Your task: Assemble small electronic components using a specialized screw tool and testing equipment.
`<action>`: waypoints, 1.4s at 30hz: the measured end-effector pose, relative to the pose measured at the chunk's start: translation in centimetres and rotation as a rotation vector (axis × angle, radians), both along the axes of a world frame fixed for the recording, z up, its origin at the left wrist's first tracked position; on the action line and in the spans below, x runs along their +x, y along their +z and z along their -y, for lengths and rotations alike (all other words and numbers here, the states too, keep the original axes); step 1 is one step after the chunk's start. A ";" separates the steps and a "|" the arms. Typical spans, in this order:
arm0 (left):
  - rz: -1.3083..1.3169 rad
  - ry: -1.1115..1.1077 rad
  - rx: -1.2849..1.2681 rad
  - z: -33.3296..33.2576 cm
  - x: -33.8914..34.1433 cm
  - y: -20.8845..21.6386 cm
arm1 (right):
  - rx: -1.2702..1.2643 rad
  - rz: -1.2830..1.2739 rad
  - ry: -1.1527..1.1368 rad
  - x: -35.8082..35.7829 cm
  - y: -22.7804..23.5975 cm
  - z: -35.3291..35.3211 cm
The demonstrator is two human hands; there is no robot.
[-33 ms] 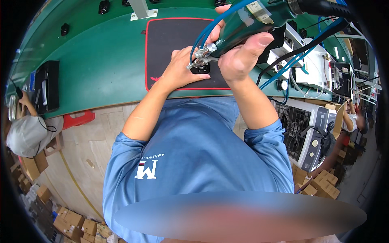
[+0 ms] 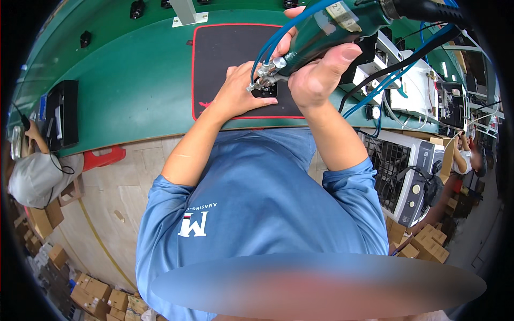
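Note:
My right hand (image 2: 316,75) is wrapped round a green power screwdriver (image 2: 326,35). Blue air tubes run along it, and metal fittings (image 2: 272,65) sit at its lower end. The tip points down at a small black part (image 2: 265,90) on a black mat with a red border (image 2: 225,53). My left hand (image 2: 238,91) rests on the mat and holds that part from the left, thumb stretched along its near side. The screwdriver's nose and my fingers hide much of the part, so whether the tip touches it cannot be told.
A metal post (image 2: 184,10) stands on the green bench (image 2: 134,96) behind the mat. To the right are a white machine (image 2: 412,101), cables and a small gauge (image 2: 373,112). A black tray (image 2: 67,112) lies left, near a seated person (image 2: 37,176). A heater-like unit (image 2: 399,176) stands below right.

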State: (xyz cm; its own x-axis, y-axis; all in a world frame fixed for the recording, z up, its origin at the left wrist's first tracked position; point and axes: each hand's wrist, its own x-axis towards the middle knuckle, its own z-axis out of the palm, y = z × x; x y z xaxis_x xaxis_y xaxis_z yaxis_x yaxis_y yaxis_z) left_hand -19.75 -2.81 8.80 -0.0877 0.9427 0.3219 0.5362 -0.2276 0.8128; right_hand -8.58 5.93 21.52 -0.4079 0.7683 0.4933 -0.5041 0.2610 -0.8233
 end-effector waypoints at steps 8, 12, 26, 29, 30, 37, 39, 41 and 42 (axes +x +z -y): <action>0.036 -0.039 -0.037 -0.3 -0.4 -0.4 | 0.138 -0.045 0.069 0.1 -0.6 -0.4; -0.150 0.001 -0.004 -0.2 -0.2 0.3 | 0.170 -0.022 0.041 0.4 1.1 -2.0; -0.635 0.282 -0.191 -21.5 -13.4 0.3 | 0.087 0.164 -0.202 8.5 3.5 -2.0; -0.822 0.304 -0.234 -22.1 -12.8 1.0 | 0.051 0.194 -0.242 10.2 2.3 -2.3; -0.825 0.298 -0.225 -22.2 -12.1 1.5 | 0.055 0.191 -0.251 10.3 2.4 -2.3; -0.717 0.105 -0.153 -25.5 -7.1 1.0 | 0.065 0.196 -0.223 10.2 2.4 -1.8; -0.679 0.109 -0.105 -24.4 -7.4 1.2 | 0.060 0.190 -0.209 9.9 2.4 -1.7; -0.552 0.092 0.000 -21.3 -6.9 1.5 | 0.029 0.179 -0.201 9.8 2.0 -1.5; -0.470 0.065 0.030 -18.2 -6.2 2.3 | 0.034 0.161 -0.165 9.7 1.9 -1.5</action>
State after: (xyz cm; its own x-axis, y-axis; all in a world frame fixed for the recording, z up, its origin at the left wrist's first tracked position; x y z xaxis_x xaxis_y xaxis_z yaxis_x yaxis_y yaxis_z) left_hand -25.90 15.41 11.15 0.0150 0.9299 0.3676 0.8582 -0.2006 0.4726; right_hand 1.09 7.44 23.38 -0.3540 0.8153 0.4583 -0.3148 0.3576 -0.8792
